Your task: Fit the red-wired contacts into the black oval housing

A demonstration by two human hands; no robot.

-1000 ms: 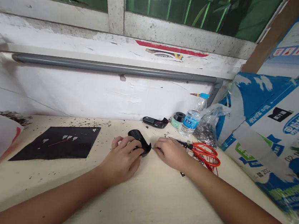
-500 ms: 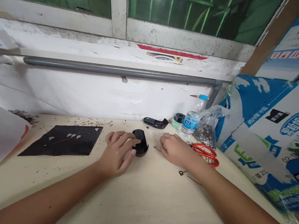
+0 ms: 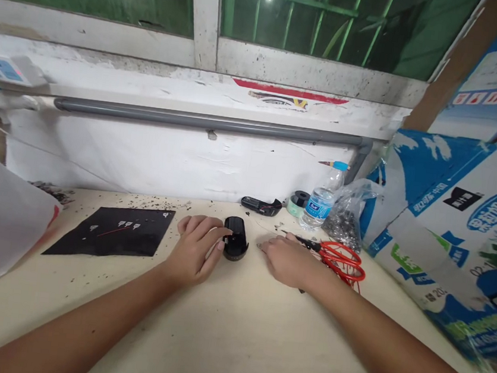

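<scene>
A black plastic shell [image 3: 235, 246], rounded and hollow, lies on the table in front of me. My left hand [image 3: 199, 244] is at its left rim, index finger reaching over the edge and thumb close below. A tiny pale bit shows between these fingertips, too small to name. To the right of the shell, my right hand [image 3: 285, 259] rests on the tabletop with fingers drawn together over a small metallic piece [image 3: 260, 246]. Whether it grips that piece is hidden. Red-handled scissors [image 3: 342, 258] lie just beyond the right wrist, partly over thin red wires.
A black sheet [image 3: 113, 232] with small metal parts and a red wire lies left. Along the back are another black shell [image 3: 260, 206], a tape roll [image 3: 297, 204], a water bottle [image 3: 318, 203] and a bag of small parts [image 3: 347, 221]. A carton [image 3: 440, 232] borders the right.
My right hand has shifted slightly down and left onto the small metallic piece, uncovering more of the scissors. My left hand stays at the shell. The whole view has shifted slightly.
</scene>
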